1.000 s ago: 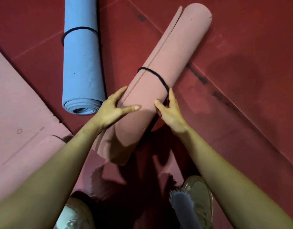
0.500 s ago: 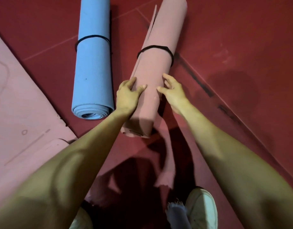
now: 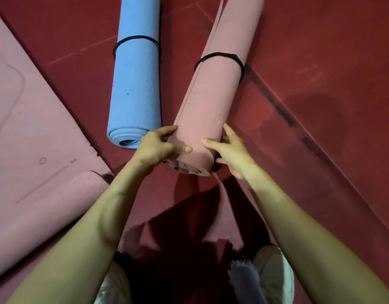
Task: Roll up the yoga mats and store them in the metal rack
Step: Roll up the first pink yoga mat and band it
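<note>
A rolled pink yoga mat (image 3: 213,102) lies on the red floor with a black band (image 3: 219,55) round its upper part. My left hand (image 3: 156,147) grips its near end from the left, fingers behind it and thumb across the front. My right hand (image 3: 229,150) grips the same end from the right. The spiral end of the pink roll shows just below my hands. A rolled blue yoga mat (image 3: 135,84) with its own black band (image 3: 135,38) lies to the left, apart from the pink roll. No metal rack is in view.
A flat pink mat (image 3: 24,128) lies unrolled at the left, its corner close to the blue roll. My two light shoes (image 3: 274,275) stand at the bottom edge. Dark seams cross the red floor (image 3: 320,62) at the right.
The pink roll swung from a diagonal lie to nearly parallel with the blue one. Both hands slid down from its middle to its near end.
</note>
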`<state>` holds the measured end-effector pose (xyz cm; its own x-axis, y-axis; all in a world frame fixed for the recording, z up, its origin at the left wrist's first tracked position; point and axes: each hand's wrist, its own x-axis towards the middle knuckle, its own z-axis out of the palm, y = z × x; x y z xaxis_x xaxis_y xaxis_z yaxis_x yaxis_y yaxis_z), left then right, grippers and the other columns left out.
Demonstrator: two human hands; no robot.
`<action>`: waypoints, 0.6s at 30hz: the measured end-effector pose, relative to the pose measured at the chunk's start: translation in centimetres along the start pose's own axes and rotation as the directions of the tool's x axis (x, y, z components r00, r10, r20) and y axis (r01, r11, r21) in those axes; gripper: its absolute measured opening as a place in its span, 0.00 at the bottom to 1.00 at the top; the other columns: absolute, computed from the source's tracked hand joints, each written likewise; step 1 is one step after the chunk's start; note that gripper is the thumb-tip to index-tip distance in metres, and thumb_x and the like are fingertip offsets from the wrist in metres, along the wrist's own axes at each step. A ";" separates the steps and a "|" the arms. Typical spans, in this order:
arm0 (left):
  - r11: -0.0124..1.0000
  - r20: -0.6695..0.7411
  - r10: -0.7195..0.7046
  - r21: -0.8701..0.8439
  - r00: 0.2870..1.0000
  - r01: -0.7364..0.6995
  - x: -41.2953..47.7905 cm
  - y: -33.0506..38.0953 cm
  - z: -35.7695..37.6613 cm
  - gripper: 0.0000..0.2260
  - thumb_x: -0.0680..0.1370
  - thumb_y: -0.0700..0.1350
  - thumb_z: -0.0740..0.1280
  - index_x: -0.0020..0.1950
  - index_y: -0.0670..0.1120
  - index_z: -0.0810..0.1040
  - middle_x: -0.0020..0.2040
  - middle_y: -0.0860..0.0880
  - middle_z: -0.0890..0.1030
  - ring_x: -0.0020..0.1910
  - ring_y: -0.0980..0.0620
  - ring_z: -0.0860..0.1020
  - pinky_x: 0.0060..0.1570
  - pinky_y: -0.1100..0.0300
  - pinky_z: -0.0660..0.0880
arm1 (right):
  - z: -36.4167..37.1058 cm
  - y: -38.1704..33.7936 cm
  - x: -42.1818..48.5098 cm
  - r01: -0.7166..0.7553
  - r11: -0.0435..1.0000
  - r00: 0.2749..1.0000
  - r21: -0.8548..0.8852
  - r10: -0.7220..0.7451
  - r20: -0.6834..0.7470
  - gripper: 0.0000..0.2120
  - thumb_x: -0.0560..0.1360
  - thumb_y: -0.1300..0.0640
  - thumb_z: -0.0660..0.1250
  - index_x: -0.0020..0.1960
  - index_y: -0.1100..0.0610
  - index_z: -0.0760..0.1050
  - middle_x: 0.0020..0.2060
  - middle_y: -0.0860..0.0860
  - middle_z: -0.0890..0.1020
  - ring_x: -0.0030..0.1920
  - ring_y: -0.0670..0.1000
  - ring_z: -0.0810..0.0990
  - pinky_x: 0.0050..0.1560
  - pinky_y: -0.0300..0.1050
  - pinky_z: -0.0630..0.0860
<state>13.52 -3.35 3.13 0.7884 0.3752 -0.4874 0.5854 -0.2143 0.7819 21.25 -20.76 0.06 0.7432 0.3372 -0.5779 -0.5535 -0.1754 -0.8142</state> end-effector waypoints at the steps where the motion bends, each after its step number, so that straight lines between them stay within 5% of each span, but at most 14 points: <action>1: 0.997 -0.020 -0.007 -0.074 1.000 0.006 0.1 -0.4 0.0 0.43 0.52 0.54 0.82 0.67 0.49 0.76 0.60 0.52 0.80 0.58 0.57 0.78 0.61 0.59 0.74 | 0.2 -0.1 0.4 0.030 0.999 1.000 -0.020 -0.030 -0.009 0.45 0.68 0.58 0.76 0.76 0.48 0.54 0.71 0.49 0.66 0.68 0.50 0.69 0.66 0.54 0.68; 6: 0.965 -0.177 -0.020 -0.262 0.984 -0.027 1.8 0.0 0.8 0.32 0.64 0.48 0.79 0.66 0.44 0.76 0.61 0.46 0.79 0.60 0.53 0.77 0.63 0.59 0.72 | 1.7 -2.1 3.0 0.205 0.968 0.978 -0.146 -0.209 -0.015 0.40 0.67 0.60 0.75 0.74 0.49 0.61 0.71 0.49 0.67 0.69 0.47 0.67 0.70 0.50 0.65; 12: 0.992 -0.305 0.105 0.105 0.947 -0.076 4.7 2.9 1.0 0.23 0.79 0.48 0.66 0.71 0.40 0.70 0.68 0.42 0.73 0.68 0.46 0.70 0.65 0.60 0.63 | 3.1 -5.8 6.8 0.283 0.920 0.959 -0.272 -0.269 0.088 0.39 0.68 0.64 0.74 0.74 0.53 0.61 0.73 0.52 0.64 0.71 0.47 0.63 0.71 0.44 0.62; 18: 0.997 -0.350 0.060 0.067 0.935 -0.038 4.5 2.5 0.9 0.21 0.79 0.48 0.66 0.69 0.40 0.71 0.66 0.41 0.75 0.66 0.45 0.72 0.59 0.63 0.63 | 2.9 -6.3 6.7 0.339 0.877 0.939 -0.340 -0.292 0.183 0.36 0.70 0.65 0.73 0.74 0.54 0.62 0.71 0.50 0.65 0.68 0.42 0.61 0.67 0.34 0.58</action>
<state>18.68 -3.01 2.53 0.7059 0.6535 -0.2731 0.5660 -0.2887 0.7722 28.56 -14.70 1.46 0.7905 0.5371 -0.2945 -0.1060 -0.3536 -0.9294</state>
